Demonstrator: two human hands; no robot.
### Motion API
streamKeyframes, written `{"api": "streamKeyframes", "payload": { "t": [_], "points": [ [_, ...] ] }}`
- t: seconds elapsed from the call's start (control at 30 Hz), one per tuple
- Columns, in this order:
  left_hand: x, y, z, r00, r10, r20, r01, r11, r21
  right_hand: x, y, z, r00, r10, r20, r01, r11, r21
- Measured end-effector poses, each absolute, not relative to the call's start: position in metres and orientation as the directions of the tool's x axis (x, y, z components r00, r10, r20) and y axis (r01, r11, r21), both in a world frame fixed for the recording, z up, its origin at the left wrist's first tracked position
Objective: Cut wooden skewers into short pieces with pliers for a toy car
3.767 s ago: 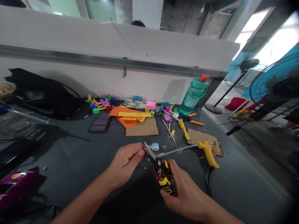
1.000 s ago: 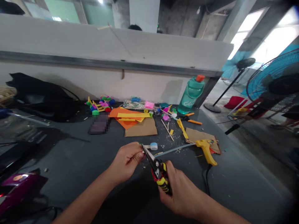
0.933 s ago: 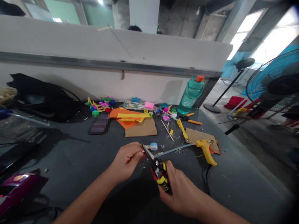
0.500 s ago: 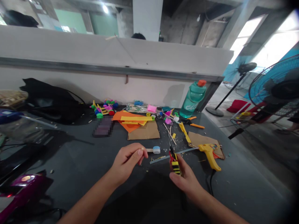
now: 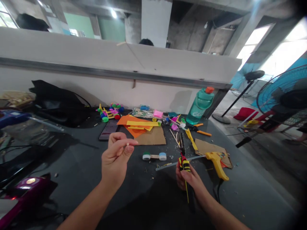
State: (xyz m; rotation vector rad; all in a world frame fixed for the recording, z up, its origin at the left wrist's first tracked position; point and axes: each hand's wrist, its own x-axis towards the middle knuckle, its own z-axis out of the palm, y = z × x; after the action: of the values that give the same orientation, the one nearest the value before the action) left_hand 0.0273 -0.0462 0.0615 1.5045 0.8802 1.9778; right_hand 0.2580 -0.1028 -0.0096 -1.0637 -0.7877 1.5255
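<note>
My left hand is raised over the table, thumb and forefinger pinched on a tiny pale piece, perhaps a bit of stick. My right hand is closed round black-and-yellow-handled pliers, their dark jaws pointing away from me. Between the hands, a short wooden stick lies on the table with a green-and-white bottle cap at its left end and a light-blue-and-white cap at its right. Just beyond the pliers are loose thin sticks and scraps.
A yellow glue gun rests on cardboard at the right, near orange-handled pliers and a teal bottle. Orange paper, a phone and colourful small wheeled models lie farther back. A purple device is at left.
My left hand has moved left and up, away from the capped stick, uncovering its green-and-white cap. The pliers have turned in my right hand, which moved slightly right. The view has shifted a little.
</note>
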Motion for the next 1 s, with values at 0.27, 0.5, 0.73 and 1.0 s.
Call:
{"api": "streamKeyframes", "payload": {
  "t": [0.27,0.5,0.73,1.0],
  "points": [
    [0.031,-0.041,0.061,-0.396,0.833,0.387,-0.333,-0.523,0.784,0.263,-0.102,-0.027,-0.225,0.967,-0.12,-0.382,-0.201,-0.902],
    [0.044,-0.034,0.038,-0.18,0.983,0.038,-0.529,-0.129,0.839,0.261,-0.115,-0.007,-0.337,0.94,-0.057,-0.138,-0.11,-0.984],
    [0.05,-0.033,0.029,-0.011,0.975,-0.221,-0.598,0.171,0.783,0.263,-0.106,0.009,-0.318,0.937,-0.145,-0.142,-0.198,-0.97],
    [0.062,-0.044,0.028,0.013,0.993,-0.121,-0.236,0.121,0.964,0.253,-0.115,0.019,-0.464,0.866,-0.186,-0.1,-0.26,-0.96]
  ]
}}
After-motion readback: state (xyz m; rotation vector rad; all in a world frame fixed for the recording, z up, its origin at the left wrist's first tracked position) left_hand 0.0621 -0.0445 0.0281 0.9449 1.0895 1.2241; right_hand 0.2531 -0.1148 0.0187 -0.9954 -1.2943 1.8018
